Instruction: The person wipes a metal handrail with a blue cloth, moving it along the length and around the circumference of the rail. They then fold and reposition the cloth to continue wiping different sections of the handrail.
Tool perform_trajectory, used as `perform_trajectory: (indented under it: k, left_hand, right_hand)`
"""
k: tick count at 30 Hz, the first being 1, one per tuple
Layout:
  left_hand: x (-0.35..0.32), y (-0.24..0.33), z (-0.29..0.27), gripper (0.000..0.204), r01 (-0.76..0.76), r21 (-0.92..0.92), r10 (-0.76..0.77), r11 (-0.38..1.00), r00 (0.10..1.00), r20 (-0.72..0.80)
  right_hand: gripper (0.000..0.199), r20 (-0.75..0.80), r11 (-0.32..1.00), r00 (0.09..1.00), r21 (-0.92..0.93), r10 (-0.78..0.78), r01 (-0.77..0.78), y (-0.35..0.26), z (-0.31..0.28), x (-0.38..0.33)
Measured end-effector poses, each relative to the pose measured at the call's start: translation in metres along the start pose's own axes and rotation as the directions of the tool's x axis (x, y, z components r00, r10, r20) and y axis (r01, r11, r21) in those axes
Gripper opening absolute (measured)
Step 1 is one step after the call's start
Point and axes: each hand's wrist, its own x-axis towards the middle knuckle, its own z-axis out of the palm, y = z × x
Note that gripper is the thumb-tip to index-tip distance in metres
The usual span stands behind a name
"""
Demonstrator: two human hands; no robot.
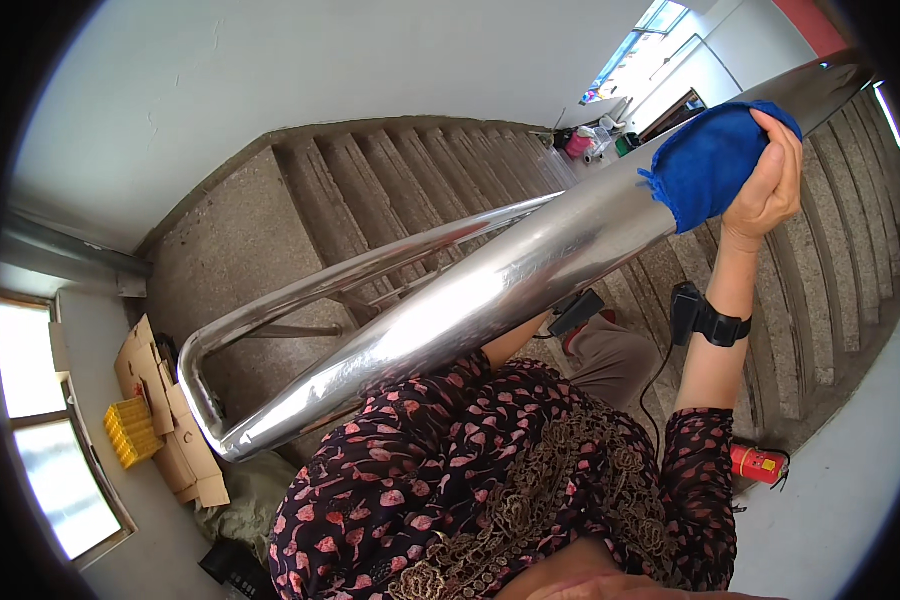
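Pressing a blue cloth (708,160) onto the steel handrail (490,285), right hand (767,180) grip clamped on it; left hand's grip hidden, cannot tell.

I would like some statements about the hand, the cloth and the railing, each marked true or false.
1. The right hand presses a blue cloth on the steel handrail. True.
2. The cloth is yellow. False: it is blue.
3. A red fire extinguisher lies on the floor at lower right. True.
4. The right wrist is bare. False: it wears a black strap.
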Motion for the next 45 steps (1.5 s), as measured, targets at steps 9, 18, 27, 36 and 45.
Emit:
perform_trajectory:
  k: [9, 18, 27, 36, 45]
  left_hand:
    - [0.000, 0.001, 0.006, 0.044, -0.002, 0.003, 0.002, 1.000, 1.000, -0.006]
    - [0.005, 0.001, 0.009, 0.046, -0.009, 0.012, 0.009, 1.000, 1.000, -0.002]
    - [0.001, -0.001, 0.009, 0.047, 0.007, 0.032, -0.007, 0.999, 1.000, 0.021]
    - [-0.001, -0.002, 0.010, 0.049, 0.012, 0.027, -0.013, 1.000, 0.999, 0.045]
    - [-0.006, -0.003, 0.011, 0.051, 0.016, -0.006, -0.015, 1.000, 0.998, 0.067]
  right_hand:
    - [0.045, -0.088, 0.980, 0.979, -0.073, 0.181, -0.188, -0.016, 0.005, -0.031]
    - [0.063, -0.074, 0.948, 0.964, -0.180, 0.255, -0.264, -0.023, 0.010, -0.100]
    - [0.073, 0.325, 0.950, 0.893, -0.078, 0.312, -0.303, 0.020, 0.027, -0.177]
    - [0.068, 0.291, 0.901, 0.864, 0.021, 0.410, -0.434, 0.015, 0.029, -0.187]
    - [0.057, 0.189, 0.896, 0.877, -0.063, 0.442, -0.439, 0.000, 0.022, -0.189]
